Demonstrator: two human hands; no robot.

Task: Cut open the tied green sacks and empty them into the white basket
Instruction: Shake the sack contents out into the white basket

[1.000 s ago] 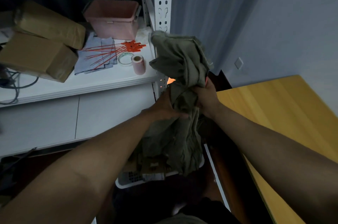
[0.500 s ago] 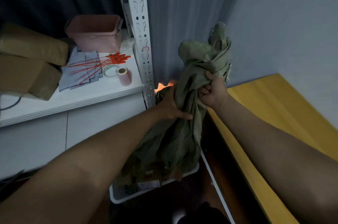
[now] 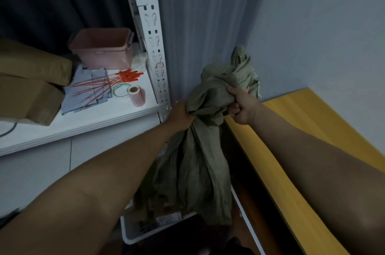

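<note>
Crumpled green sack (image 3: 200, 150) held aloft, hanging limp into white basket (image 3: 133, 234) on floor

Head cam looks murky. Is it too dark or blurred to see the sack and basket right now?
Head view: dim, bluish light, no glare; the sack and both gripping hands, left and right, read clearly; the basket sits in deep shadow at the bottom, its contents hard to make out; wide-angle distortion bends the shelf post; slight softness overall.

Both hands (image 3: 181, 116) (image 3: 239, 106) gripping green sack (image 3: 198, 161), hanging over white basket (image 3: 133, 234)
</note>
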